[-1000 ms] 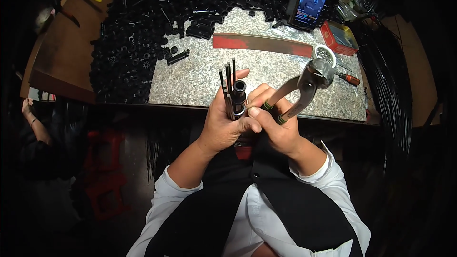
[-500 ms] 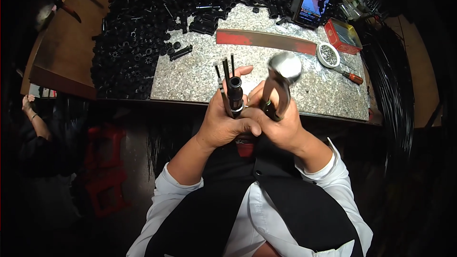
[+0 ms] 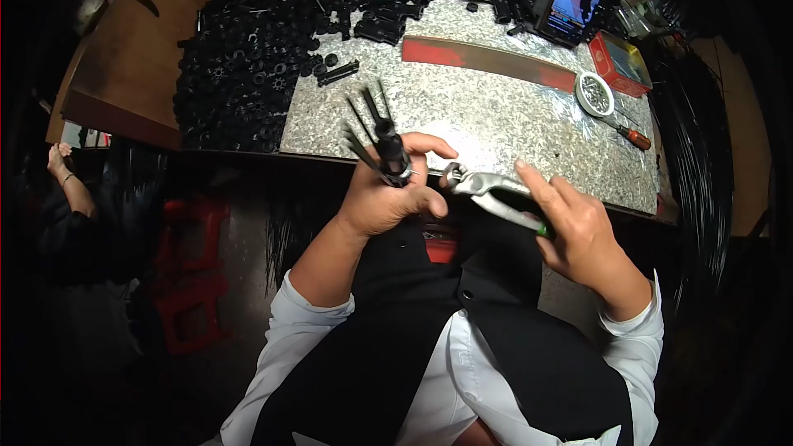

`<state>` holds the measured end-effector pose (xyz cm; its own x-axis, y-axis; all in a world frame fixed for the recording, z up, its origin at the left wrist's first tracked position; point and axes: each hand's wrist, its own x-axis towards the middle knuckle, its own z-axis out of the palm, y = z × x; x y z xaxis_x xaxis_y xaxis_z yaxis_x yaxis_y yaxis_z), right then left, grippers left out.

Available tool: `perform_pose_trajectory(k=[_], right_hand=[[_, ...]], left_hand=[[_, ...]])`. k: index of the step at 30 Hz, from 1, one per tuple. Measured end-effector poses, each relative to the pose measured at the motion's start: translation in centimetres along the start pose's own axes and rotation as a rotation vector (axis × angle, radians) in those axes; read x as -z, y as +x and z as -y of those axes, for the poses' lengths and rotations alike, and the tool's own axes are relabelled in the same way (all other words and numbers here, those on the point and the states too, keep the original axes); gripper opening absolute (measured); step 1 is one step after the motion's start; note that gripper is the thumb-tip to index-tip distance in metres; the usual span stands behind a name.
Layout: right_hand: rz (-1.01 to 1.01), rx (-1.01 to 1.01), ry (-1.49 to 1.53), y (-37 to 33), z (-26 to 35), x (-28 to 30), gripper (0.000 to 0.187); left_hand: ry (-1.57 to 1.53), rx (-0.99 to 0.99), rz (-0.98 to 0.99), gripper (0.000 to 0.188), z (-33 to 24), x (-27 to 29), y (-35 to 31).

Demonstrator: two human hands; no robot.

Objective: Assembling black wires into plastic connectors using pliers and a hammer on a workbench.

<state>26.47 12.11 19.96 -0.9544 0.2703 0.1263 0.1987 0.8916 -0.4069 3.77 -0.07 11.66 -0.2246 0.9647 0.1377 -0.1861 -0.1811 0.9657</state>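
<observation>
My left hand [image 3: 376, 208] is closed round a black umbrella-frame part [image 3: 390, 147], a tube with several thin black ribs fanning upward. A short bright wire end sticks out at the tube's lower collar. The index finger and thumb of this hand point right, apart from each other. In my right hand [image 3: 585, 231] is a pair of end-cutting pincers [image 3: 487, 190], silver with a green grip end. The pincers lie sideways, their jaws close to my left fingertips and apart from the tube. My right index finger is stretched along above the handles.
A heap of black plastic parts [image 3: 248, 58] covers the speckled tabletop's [image 3: 479, 132] far left. Behind are a red-brown strip [image 3: 487, 64], a phone [image 3: 574, 0], a red box [image 3: 619, 64], a bowl of small metal bits [image 3: 594, 95] and a screwdriver [image 3: 632, 136]. Another person's hand [image 3: 58, 163] shows far left.
My right hand has moved right, away from the left, and the pincers have turned from upright to sideways with jaws pointing left. The ribs in my left hand now lean left and fan wider.
</observation>
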Motion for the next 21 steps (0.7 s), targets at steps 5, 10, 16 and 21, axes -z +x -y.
perform_pose_trajectory(k=[5,10,16,21], right_hand=[[-0.039,0.017,-0.143,-0.9,0.1,-0.9,0.087],[-0.09,0.012,-0.217,-0.7,0.2,-1.6,0.08],[-0.207,0.046,-0.321,-0.6,-0.1,-1.8,0.071],[-0.277,0.097,-0.467,-0.3,-0.8,-2.0,0.066]], left_hand=[[0.039,0.062,0.031,0.081,-1.2,-2.2,0.5],[0.041,0.051,-0.011,0.078,-1.6,-2.3,0.4],[-0.003,-0.009,0.0,0.068,-1.2,-2.6,0.2],[0.155,-0.036,0.022,0.065,-0.7,-2.2,0.6]])
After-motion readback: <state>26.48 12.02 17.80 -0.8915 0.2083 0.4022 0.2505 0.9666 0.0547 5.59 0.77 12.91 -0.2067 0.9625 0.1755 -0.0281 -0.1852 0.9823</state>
